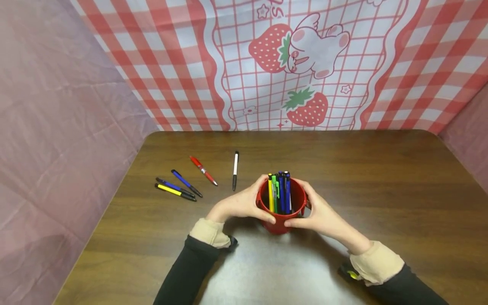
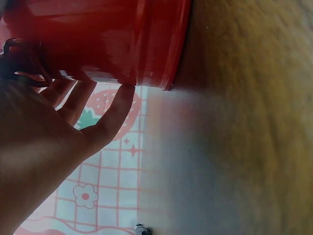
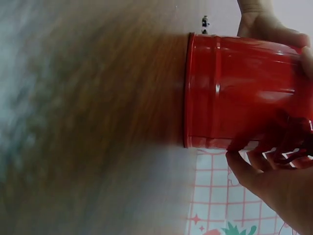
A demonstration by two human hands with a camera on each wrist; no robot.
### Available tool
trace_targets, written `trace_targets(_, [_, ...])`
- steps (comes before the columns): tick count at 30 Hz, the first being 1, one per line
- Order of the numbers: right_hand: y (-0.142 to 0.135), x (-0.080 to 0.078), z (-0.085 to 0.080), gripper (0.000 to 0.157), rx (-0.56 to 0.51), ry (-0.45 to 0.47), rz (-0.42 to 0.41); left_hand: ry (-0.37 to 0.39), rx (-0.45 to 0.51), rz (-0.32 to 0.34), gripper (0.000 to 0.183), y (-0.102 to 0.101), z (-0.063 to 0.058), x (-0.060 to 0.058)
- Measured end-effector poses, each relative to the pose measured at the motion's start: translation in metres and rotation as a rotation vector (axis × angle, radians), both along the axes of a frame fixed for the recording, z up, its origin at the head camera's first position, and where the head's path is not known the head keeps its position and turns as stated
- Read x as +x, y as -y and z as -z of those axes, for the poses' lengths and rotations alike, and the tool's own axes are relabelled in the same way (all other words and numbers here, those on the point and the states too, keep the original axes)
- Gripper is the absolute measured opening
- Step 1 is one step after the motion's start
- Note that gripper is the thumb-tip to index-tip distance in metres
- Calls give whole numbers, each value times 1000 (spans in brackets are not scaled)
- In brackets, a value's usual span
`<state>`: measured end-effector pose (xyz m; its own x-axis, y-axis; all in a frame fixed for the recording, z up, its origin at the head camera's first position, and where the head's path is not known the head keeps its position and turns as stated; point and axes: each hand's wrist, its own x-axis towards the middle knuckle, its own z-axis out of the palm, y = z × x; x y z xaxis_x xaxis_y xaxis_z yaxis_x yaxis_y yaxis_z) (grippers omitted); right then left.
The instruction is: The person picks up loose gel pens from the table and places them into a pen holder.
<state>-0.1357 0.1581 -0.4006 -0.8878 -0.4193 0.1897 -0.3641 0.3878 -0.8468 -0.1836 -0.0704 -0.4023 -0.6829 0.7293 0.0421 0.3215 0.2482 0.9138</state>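
A red bucket (image 1: 277,225) with small side handles is upright on the wooden table (image 1: 381,178), or very slightly above it. From its left side my left hand (image 1: 242,204) grips it, thumb across the front and fingers round the far side. My right hand (image 1: 319,215) holds the opposite side in the same way, the two thumbs close together. Inside the bucket several pens stand on end, among them a yellow pen (image 1: 270,192), a green pen (image 1: 274,195) and a blue pen (image 1: 287,195). Both wrist views show fingers against the bucket's wall (image 3: 244,93).
Left of the bucket lie a white pen (image 1: 235,167), a red pen (image 1: 203,170), a blue pen (image 1: 184,181), another blue pen (image 1: 171,185) and a yellow pen (image 1: 171,190). A checked strawberry cloth (image 1: 183,84) hangs behind the table's far edge.
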Motion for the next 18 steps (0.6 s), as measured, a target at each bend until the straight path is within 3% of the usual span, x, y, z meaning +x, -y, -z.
trace_targets(5, [4,2,-3,88,-3,-37,17,11,-44,-21,84,1,-22,10])
trace_targets(7, [4,2,-2,88,-7,-39,17,25,-54,-29,84,0,-23,10])
trace_targets(12, [2,-1,0,87,-3,-33,19,2,-34,-27,87,0,-1,1])
trace_targets(18, [1,0,-2,88,12,-7,30,31,-13,2,89,5,-2,-3])
